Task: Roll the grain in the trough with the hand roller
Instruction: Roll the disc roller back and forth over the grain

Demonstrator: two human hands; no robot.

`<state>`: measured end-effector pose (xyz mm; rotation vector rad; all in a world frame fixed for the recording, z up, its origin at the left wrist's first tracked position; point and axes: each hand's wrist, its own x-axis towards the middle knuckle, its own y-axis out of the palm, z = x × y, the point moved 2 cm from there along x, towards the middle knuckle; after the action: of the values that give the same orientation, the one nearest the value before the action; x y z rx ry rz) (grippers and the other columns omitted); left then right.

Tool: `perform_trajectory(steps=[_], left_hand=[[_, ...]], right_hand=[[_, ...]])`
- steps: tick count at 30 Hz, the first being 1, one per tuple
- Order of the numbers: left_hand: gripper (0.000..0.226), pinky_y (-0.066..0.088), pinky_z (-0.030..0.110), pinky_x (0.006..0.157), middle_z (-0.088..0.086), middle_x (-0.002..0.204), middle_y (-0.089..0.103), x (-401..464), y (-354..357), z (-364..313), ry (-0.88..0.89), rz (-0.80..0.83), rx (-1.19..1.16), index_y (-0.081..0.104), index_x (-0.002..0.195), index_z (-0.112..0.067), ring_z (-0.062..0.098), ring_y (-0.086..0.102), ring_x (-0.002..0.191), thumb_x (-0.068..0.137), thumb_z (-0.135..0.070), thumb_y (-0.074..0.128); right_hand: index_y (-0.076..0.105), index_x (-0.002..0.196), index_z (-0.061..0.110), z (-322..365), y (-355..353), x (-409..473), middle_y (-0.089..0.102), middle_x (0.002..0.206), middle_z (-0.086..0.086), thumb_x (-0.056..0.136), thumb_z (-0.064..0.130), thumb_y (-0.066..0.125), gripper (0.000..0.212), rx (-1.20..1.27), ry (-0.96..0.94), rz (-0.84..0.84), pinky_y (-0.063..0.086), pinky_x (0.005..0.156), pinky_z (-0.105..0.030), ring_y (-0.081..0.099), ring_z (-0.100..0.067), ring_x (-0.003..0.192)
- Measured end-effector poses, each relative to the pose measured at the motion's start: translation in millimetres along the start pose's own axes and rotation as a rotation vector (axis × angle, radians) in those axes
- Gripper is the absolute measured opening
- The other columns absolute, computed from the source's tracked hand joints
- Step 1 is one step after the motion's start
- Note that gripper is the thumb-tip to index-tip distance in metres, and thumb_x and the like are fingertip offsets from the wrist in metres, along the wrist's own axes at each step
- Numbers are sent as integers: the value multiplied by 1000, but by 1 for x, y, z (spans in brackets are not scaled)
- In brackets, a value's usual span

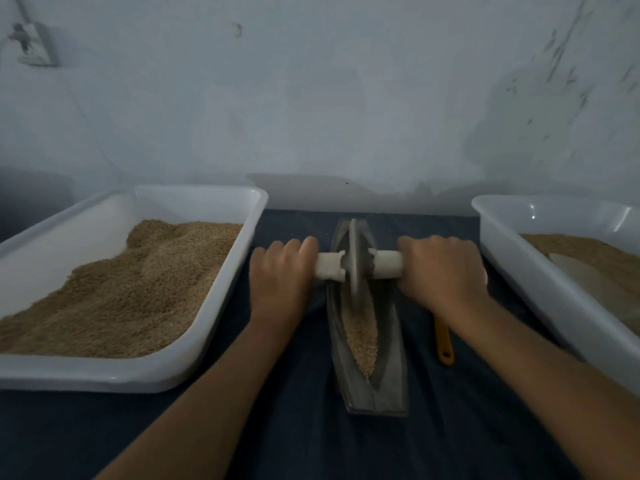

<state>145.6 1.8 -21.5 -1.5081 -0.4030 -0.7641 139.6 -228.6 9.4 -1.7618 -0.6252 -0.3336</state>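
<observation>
Forearms reach to hand roller; left hand and right hand grip its white handles, disc in trough over grain; press evenly, keep disc upright

**Everything else sitting on the bench**

So there's a big white tray on the left, heaped with brownish husky stuff piled higher toward the back. Another white tray on the right, cut off by the frame edge, holding a flatter layer of the same tan material. Both sit on a dark blue cloth covering the surface. An orange handle with a hole in its end lies on the cloth near the right tray; its other end is hidden. Behind it all is a scuffed pale wall with a socket box up top left.
</observation>
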Motion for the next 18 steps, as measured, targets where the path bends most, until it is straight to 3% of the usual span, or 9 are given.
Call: perform_trajectory(steps=[2,5,8,10,12,16,18], left_hand=[[19,38,41,61,5,74,53,-15,-9,0,100,-177,-4,49,83,-18,27,49,67,92,-4,58],[22,34,42,60,5,73,47,-25,-23,-3,181,-380,10,46,81,-17,26,43,66,97,-1,45],[21,30,39,59,5,71,50,-24,-20,-3,126,-234,61,48,82,-17,28,46,64,89,3,51],[24,27,36,60,4,69,55,-12,-13,-3,29,-76,49,48,81,-19,28,51,62,82,1,62],[21,29,36,64,2,78,63,9,-4,-4,-28,92,50,47,84,-23,27,59,72,88,-13,64],[5,36,36,71,0,82,60,54,4,-7,-105,299,58,62,94,-25,25,67,87,95,-28,67],[5,36,37,72,-3,75,50,57,3,-10,-95,328,83,63,97,-25,24,66,86,95,-26,68]], right_hand=[[58,76,18,6,-6,-38,48,58,1,69,26,79,24,80,20,-154,11,49,-21,37,-19,46],[55,78,13,2,-1,-67,53,63,-4,72,15,79,24,150,11,-237,24,43,-23,47,-25,48],[57,78,18,-2,1,-48,52,61,0,69,22,81,26,114,2,-182,21,46,-23,45,-22,48],[52,77,27,-2,3,-21,45,58,7,70,37,78,28,15,-14,-65,13,49,-22,36,-17,47],[47,76,32,-8,9,9,38,60,10,72,47,71,28,-19,-33,91,11,50,-25,29,-12,49],[64,80,29,-25,18,59,63,75,5,78,46,67,17,199,19,520,39,53,-29,59,-14,65],[66,82,28,-26,20,64,67,76,5,78,43,68,15,255,47,596,45,56,-30,64,-15,68]])
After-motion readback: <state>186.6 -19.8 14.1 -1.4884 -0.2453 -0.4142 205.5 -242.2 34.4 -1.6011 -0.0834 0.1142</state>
